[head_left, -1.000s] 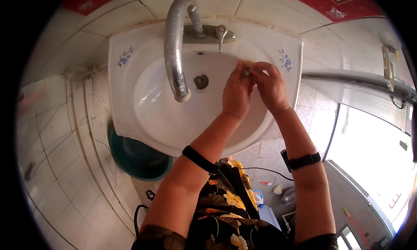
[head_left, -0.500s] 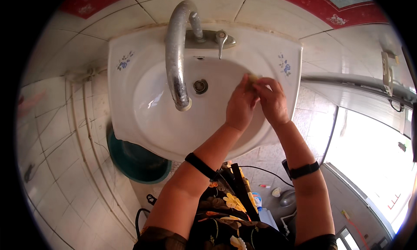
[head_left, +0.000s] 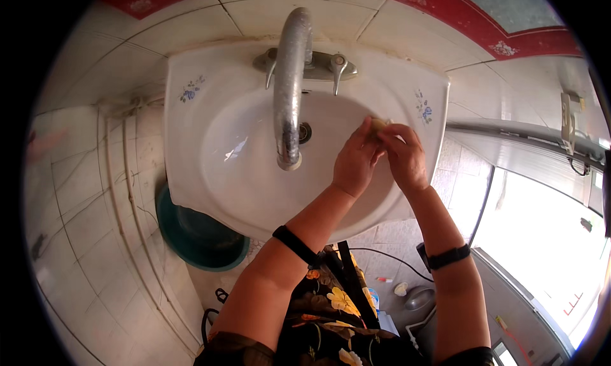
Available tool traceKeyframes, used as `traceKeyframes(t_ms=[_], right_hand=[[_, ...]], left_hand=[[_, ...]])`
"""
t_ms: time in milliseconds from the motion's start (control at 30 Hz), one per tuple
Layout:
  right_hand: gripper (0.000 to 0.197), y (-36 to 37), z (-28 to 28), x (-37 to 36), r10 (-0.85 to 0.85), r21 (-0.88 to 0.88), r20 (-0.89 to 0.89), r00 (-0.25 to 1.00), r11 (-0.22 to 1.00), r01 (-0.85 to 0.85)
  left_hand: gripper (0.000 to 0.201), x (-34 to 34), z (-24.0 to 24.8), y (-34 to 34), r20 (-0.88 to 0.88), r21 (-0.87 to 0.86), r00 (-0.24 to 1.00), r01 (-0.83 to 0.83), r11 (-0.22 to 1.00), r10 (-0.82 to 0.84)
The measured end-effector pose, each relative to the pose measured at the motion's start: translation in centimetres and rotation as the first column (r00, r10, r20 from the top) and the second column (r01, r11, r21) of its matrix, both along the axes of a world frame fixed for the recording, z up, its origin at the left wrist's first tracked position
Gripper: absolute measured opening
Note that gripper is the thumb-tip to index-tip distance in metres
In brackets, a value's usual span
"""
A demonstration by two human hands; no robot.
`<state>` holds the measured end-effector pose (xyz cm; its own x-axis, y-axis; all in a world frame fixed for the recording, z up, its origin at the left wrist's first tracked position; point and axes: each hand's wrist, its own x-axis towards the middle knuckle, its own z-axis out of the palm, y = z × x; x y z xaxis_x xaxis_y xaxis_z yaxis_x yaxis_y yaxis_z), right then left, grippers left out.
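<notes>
A person's left hand (head_left: 354,166) and right hand (head_left: 407,162) meet above the bowl of a white sink (head_left: 248,194), bent fingers of both pinching a small yellowish piece (head_left: 380,122) whose kind is too covered to tell. The piece is toward the sink's right edge, to the left of a blue flower motif (head_left: 423,108). A curved metal faucet (head_left: 289,99) rises from the back edge, partly hiding the drain (head_left: 305,134), while a dark green tub (head_left: 203,234) stands below the front left corner
</notes>
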<state>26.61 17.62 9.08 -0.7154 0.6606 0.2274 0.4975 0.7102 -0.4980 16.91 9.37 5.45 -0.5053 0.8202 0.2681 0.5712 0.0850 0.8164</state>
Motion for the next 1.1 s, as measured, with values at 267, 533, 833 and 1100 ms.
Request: traceKeyframes(t_ms=[267,533,833,1100], right_hand=[[0.020,1.5,0.1,-6.2,0.058,-0.062,-0.119,0.991,0.996,-0.066],[0.019,1.1,0.2,-3.0,-0.084,-0.099,-0.134,0.987,0.993,0.071],[0.021,1.9,0.4,-2.8,-0.179,-0.159,-0.154,0.972,0.975,0.154],[0.015,3.3,0.7,-7.8,-0.223,-0.338,-0.191,0.956,0.929,0.149]], left_hand=[[0.017,-6.2,-0.4,0.6,-0.168,-0.013,0.982,-0.091,0.996,0.087],[0.015,-4.6,-0.1,0.8,-0.168,0.027,0.983,0.076,0.997,-0.070],[0.017,-3.6,1.1,1.8,-0.196,0.002,0.979,0.058,0.998,-0.056],[0.020,-6.4,1.9,2.1,-0.169,-0.064,0.983,-0.078,0.995,0.066]])
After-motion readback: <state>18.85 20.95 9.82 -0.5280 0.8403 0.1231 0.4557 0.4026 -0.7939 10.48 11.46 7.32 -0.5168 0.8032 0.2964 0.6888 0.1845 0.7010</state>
